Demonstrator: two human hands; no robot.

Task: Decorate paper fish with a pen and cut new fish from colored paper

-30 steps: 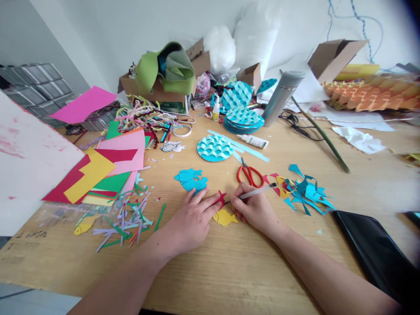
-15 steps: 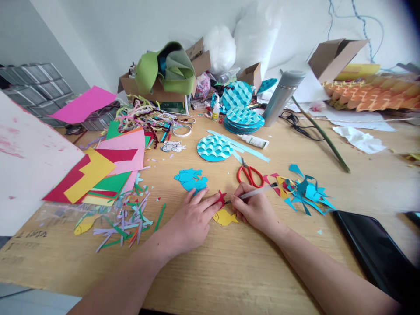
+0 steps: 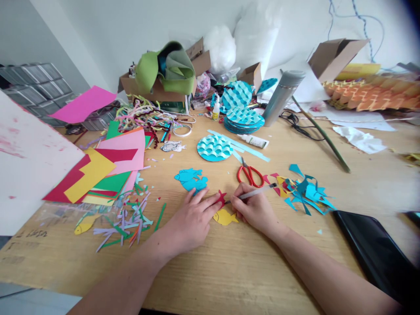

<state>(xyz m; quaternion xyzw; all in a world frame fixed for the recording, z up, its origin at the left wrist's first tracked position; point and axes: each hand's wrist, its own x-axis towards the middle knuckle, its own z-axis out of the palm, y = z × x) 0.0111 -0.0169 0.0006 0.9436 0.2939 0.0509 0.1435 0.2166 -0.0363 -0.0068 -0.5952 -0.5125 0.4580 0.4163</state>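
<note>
2 hands lower ctr: L hand (image 3: 192, 218) flat, spread, pins red star (image 3: 220, 197) to worktop (image 3: 229, 271); R hand (image 3: 254, 210) pinches pen (image 3: 257, 191), tip at star. Prob. mid-marking; needs steady hold.

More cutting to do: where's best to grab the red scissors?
By the red loop handles: the scissors lie flat and shut on the table, loops toward the person, blades pointing away. Come from the near side, past the right hand, which holds a grey tool.
</note>
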